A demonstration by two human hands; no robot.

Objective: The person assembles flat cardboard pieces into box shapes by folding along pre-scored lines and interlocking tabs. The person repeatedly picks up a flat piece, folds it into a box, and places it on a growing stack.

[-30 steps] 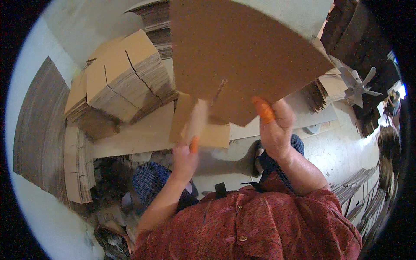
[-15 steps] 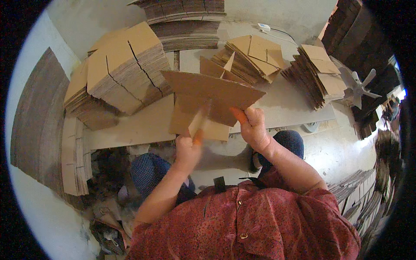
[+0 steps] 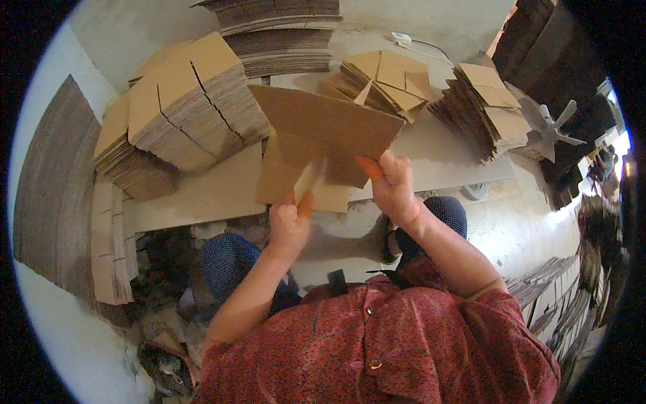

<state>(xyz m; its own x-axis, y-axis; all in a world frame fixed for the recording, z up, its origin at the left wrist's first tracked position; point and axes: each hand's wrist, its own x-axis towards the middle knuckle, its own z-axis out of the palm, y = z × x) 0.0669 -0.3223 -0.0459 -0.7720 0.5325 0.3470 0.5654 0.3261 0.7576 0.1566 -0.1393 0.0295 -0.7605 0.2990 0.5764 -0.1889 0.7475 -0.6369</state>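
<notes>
In front of me I hold a cardboard divider [image 3: 323,111] made of brown pieces crossing one another. A wide piece runs across it, with smaller panels standing out toward me and away. My left hand [image 3: 289,225] is closed on the lower edge of a near panel [image 3: 330,197]. Closed at the right side, my right hand [image 3: 393,182] pinches the divider near its lower right corner. Orange covers show on fingers of both hands. The slots where the pieces meet are mostly hidden.
A low pale table [image 3: 202,202] lies beneath the work. Tall stacks of slotted cardboard [image 3: 188,101] stand at its left, with smaller piles [image 3: 390,74] at the back and cardboard strips [image 3: 481,111] at the right. A fan [image 3: 553,128] is beyond the right end.
The wide piece has tilted so that more of its face shows, and its left end sits higher. Both hands keep their hold on the divider. The whole view has shifted slightly.
</notes>
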